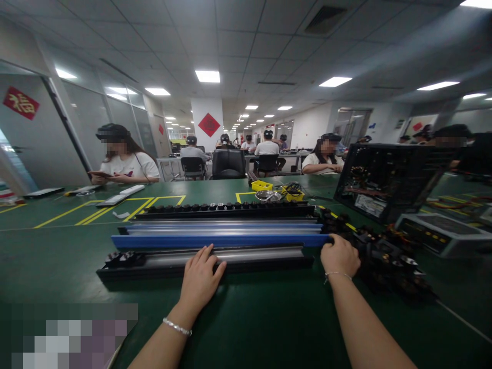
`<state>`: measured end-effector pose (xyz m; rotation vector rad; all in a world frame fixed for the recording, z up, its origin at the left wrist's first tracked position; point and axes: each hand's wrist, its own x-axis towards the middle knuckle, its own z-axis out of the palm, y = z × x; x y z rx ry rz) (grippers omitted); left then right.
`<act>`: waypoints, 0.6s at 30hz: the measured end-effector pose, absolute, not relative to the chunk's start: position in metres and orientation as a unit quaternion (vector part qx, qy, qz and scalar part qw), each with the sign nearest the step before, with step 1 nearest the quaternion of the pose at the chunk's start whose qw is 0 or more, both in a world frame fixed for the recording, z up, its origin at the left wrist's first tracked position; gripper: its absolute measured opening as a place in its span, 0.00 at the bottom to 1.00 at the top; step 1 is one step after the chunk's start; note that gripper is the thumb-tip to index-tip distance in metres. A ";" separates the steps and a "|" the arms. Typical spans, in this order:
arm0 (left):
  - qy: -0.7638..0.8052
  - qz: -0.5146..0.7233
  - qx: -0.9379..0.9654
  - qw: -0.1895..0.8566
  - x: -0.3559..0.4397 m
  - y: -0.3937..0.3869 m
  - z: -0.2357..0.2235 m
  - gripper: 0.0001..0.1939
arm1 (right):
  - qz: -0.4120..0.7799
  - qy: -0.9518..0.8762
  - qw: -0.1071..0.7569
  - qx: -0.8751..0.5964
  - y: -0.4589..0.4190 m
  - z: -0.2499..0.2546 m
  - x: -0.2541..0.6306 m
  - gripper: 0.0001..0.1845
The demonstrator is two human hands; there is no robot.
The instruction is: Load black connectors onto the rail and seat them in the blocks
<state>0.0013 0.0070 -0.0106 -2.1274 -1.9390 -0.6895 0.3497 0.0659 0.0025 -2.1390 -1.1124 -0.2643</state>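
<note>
My left hand (202,274) lies with its fingers spread over the near long black channel rail (261,255), touching its inner edge. Two small black parts (125,258) sit inside that rail at its left end. Just behind it runs a long blue rail (215,240). Closed fingers of my right hand (340,257) grip the blue rail's right end; the thumb is mostly hidden. Farther back lie another blue-edged rail (226,229) and a black rail (226,209) lined with several small black parts. A heap of black parts (392,256) is beside my right hand.
An open computer case (384,179) and a grey power supply box (446,233) stand at right. Yellow bins (262,185), a metal bowl (268,196) and cables lie at the back of the green table (69,277). Other people sit across the table and beyond.
</note>
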 end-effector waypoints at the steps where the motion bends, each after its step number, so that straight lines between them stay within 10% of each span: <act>1: -0.652 -0.233 -0.715 0.091 0.002 0.007 -0.010 0.18 | -0.102 -0.433 0.353 -0.823 0.066 0.001 0.350 0.19; 18: -0.746 -0.306 -0.571 0.158 -0.011 0.009 0.004 0.21 | -0.054 -0.699 0.282 -0.655 0.070 -0.003 0.295 0.15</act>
